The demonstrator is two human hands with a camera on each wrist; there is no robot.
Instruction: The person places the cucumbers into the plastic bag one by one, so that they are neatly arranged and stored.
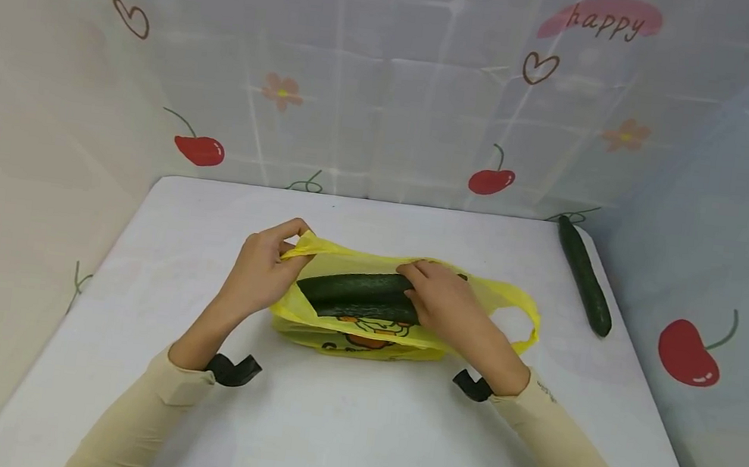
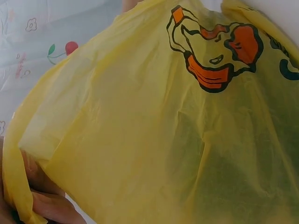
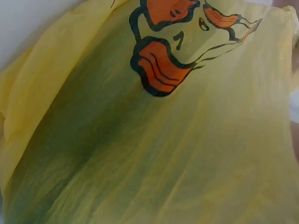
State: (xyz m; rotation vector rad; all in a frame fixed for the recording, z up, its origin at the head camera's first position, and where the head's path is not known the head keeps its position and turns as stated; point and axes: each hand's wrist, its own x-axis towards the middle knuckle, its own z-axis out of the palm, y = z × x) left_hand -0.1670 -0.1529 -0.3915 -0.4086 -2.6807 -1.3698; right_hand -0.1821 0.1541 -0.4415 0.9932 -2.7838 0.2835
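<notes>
A yellow plastic bag (image 1: pixel 369 346) with a printed orange-and-black drawing lies on the white table, its mouth spread. My left hand (image 1: pixel 263 267) pinches the bag's left handle and rim; its fingers (image 2: pixel 53 205) show at the lower left of the left wrist view. Inside the mouth lies a dark green cucumber (image 1: pixel 356 296), stretched sideways. My right hand (image 1: pixel 444 302) reaches into the opening and grips the cucumber near its right end, which the hand hides. Through the thin plastic (image 3: pixel 196 140), a dark green shape shows in the right wrist view. The right handle loop (image 1: pixel 533 319) hangs loose beside the right wrist.
Another cucumber (image 1: pixel 585 277) lies near the table's right edge, toward the back corner. Printed curtains (image 1: pixel 375 96) with cherries and flowers stand behind and at both sides of the white table (image 1: pixel 340 428). Black straps (image 1: pixel 234 370) stick out from both wrists.
</notes>
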